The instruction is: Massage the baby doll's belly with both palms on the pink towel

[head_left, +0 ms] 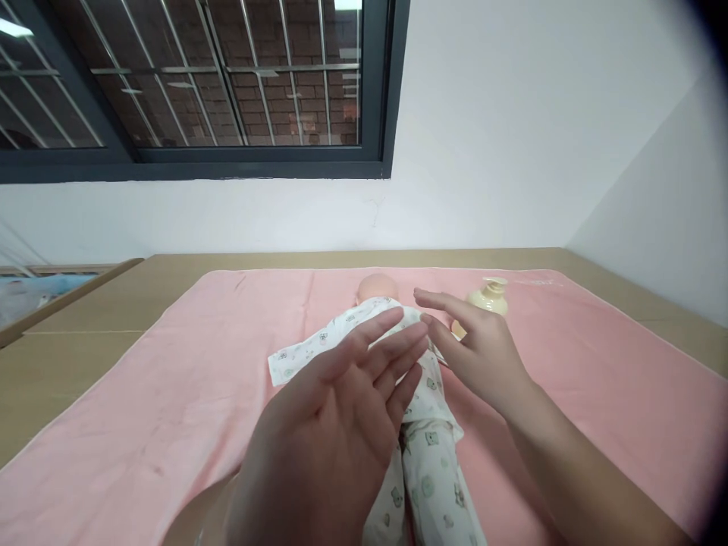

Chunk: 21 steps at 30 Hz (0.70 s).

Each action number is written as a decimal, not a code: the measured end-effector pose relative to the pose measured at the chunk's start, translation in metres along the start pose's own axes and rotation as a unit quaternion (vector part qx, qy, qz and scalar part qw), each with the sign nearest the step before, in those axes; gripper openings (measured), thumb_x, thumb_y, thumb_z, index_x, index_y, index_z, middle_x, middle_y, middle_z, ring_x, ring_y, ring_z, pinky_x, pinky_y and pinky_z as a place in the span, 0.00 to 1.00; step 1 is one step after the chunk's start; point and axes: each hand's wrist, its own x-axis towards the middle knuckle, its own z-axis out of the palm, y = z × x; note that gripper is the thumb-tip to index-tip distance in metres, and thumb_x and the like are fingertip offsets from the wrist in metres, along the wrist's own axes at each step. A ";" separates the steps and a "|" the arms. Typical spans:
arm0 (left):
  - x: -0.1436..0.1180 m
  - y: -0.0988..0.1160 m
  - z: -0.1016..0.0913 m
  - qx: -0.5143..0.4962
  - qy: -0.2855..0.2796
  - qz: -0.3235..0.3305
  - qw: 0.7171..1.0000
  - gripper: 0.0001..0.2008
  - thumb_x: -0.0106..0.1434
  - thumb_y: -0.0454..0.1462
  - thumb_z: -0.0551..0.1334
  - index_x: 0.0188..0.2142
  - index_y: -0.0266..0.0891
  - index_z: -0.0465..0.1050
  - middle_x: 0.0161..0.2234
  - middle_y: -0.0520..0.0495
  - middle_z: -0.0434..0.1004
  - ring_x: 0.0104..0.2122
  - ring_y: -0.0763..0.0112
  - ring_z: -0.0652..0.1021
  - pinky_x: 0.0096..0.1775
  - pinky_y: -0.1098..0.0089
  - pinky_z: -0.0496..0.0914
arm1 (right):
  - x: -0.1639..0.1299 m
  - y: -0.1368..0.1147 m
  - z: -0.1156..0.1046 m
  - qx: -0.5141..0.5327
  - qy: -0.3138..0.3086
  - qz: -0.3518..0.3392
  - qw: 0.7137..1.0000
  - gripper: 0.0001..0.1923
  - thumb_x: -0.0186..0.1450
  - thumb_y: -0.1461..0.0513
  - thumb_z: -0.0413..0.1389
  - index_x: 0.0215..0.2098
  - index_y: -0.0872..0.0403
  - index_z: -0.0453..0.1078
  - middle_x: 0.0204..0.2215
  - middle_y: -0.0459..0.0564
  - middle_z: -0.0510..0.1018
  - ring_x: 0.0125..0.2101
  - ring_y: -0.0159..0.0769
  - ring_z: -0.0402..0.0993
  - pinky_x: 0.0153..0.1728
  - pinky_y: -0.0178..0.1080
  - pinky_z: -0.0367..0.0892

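A baby doll lies on its back on a pink cloth (187, 371), its bare head (378, 287) at the far end. It wears a white printed top (318, 341) and matching trousers (435, 478). My left hand (341, 409) is held palm up above the doll's body, fingers stretched out and holding nothing. It hides much of the top and one leg. Over the doll's right-hand side in view is my right hand (478, 341), back upward, thumb and fingers apart with nothing in them. Whether either hand touches the clothes, I cannot tell.
A pale yellow pump bottle (489, 297) stands on the cloth just behind my right hand. The cloth covers a wooden surface (85, 371) against a white wall (483, 136). A dark-framed window (375, 91) is above. Bluish plastic (45, 292) shows at far left.
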 end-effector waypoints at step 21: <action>0.008 -0.022 -0.003 0.023 -0.006 0.037 0.999 0.16 0.66 0.41 0.54 0.49 0.39 0.72 0.51 0.44 0.74 0.59 0.57 0.66 0.61 0.57 0.55 | -0.020 -0.012 0.006 0.198 -0.078 0.030 0.977 0.23 0.70 0.48 0.45 0.59 0.46 0.64 0.57 0.49 0.70 0.57 0.47 0.65 0.53 0.49 0.67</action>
